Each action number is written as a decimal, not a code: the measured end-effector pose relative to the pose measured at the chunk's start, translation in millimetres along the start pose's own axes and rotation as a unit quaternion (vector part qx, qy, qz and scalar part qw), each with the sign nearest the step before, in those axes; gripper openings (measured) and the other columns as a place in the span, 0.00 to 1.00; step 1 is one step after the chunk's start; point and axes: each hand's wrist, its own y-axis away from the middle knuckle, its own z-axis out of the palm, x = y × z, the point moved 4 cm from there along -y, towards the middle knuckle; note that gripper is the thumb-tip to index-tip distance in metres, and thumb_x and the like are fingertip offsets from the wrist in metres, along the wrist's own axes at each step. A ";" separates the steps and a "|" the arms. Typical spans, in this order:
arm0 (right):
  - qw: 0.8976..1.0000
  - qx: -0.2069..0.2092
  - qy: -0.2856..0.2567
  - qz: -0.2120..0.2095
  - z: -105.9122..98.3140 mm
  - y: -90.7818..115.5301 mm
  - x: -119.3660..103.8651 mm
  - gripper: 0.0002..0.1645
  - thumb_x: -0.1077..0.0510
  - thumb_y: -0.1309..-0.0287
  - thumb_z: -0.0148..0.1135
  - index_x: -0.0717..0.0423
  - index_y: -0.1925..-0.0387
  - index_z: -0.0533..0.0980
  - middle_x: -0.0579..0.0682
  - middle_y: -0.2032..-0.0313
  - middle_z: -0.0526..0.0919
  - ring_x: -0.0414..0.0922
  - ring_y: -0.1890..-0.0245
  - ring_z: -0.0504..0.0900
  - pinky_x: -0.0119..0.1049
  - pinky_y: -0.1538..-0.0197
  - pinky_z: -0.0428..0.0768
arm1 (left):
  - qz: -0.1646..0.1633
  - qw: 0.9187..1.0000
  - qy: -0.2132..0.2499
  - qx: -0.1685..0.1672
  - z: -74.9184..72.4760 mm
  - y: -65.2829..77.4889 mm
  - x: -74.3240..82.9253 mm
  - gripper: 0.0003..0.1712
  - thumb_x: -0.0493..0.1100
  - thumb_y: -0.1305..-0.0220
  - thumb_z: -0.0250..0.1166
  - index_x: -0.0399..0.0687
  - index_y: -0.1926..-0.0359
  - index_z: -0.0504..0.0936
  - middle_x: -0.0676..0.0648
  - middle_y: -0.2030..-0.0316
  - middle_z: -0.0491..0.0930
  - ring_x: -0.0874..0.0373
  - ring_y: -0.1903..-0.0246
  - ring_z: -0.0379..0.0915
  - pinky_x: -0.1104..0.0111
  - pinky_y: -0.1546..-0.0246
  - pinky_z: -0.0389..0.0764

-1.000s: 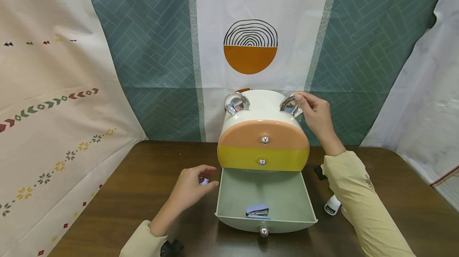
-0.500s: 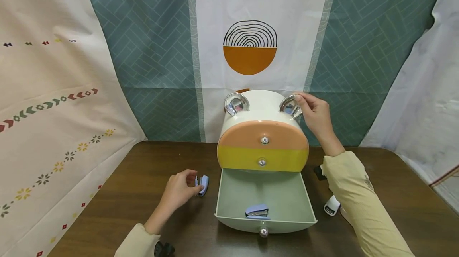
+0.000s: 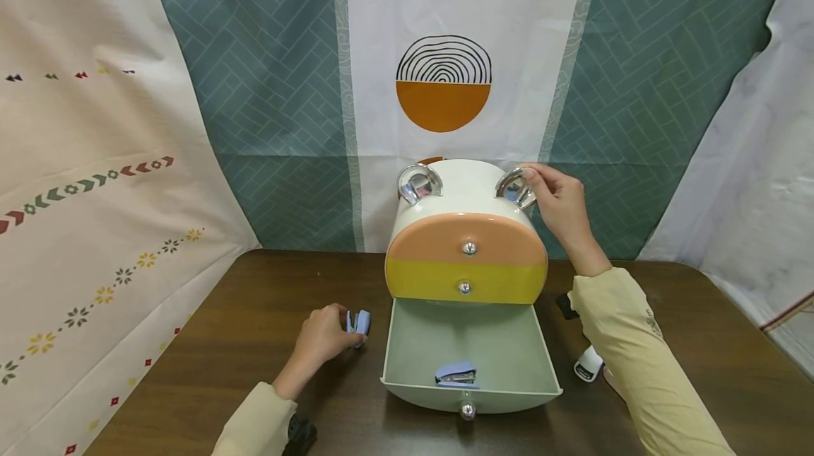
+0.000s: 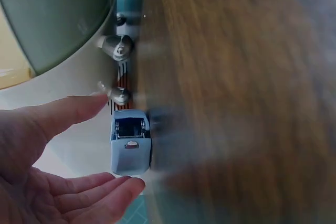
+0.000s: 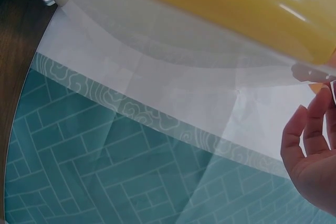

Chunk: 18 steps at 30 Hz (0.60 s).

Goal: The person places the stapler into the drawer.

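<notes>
My left hand (image 3: 326, 332) is beside a light blue stapler (image 3: 361, 323) on the table, left of the drawer. In the left wrist view, the thumb and the fairly straight fingers reach to either side of this stapler (image 4: 131, 148), the fingertips close under it. With thumb and fingers, my right hand (image 3: 562, 205) pinches the silver ear-shaped handle (image 3: 514, 186) atop a small rounded cabinet (image 3: 473, 184). The cabinet's green bottom drawer (image 3: 426, 332) is pulled out, and a second blue stapler (image 3: 456, 375) lies in it. The orange drawer (image 3: 432, 240) and yellow drawer (image 3: 420, 283) are closed.
A small white bottle-like object (image 3: 588, 364) lies right of the drawer, partly behind the right sleeve (image 3: 642, 350). A dark object (image 3: 566, 306) is near the cabinet's right side. Patterned cloth (image 3: 273, 102) hangs behind the wooden table (image 3: 222, 350).
My left hand drew back left from the drawer's edge, uncovering the table stapler, then moved slightly right so its thumb is near that stapler. My right hand stays on the ear-shaped handle.
</notes>
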 end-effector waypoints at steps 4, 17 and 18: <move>1.000 0.000 0.003 0.003 0.4 -1.3 6.9 0.17 0.57 0.37 0.53 0.64 0.53 0.78 0.63 0.62 0.81 0.31 0.77 0.71 0.21 0.74 0.67 | -0.009 1.000 -0.023 -0.008 3.2 -2.3 1.9 0.23 0.49 0.69 0.77 0.39 0.77 0.76 0.49 0.84 0.71 0.55 0.83 0.66 0.66 0.85 0.66; 1.000 -0.006 -0.011 -0.008 -4.1 8.1 -30.4 0.17 0.60 0.37 0.52 0.71 0.55 0.76 0.66 0.67 0.80 0.31 0.80 0.72 0.20 0.75 0.71 | -0.030 0.998 -0.057 -0.023 7.7 -6.6 2.3 0.22 0.46 0.68 0.77 0.39 0.78 0.74 0.46 0.83 0.71 0.53 0.84 0.66 0.64 0.87 0.67; 1.000 -0.007 -0.012 -0.007 -3.9 8.2 -31.0 0.17 0.60 0.37 0.51 0.71 0.55 0.76 0.68 0.66 0.80 0.31 0.79 0.72 0.20 0.75 0.72 | -0.030 0.998 -0.058 -0.023 7.6 -6.7 2.2 0.21 0.46 0.68 0.77 0.39 0.79 0.74 0.46 0.83 0.71 0.53 0.84 0.66 0.64 0.87 0.67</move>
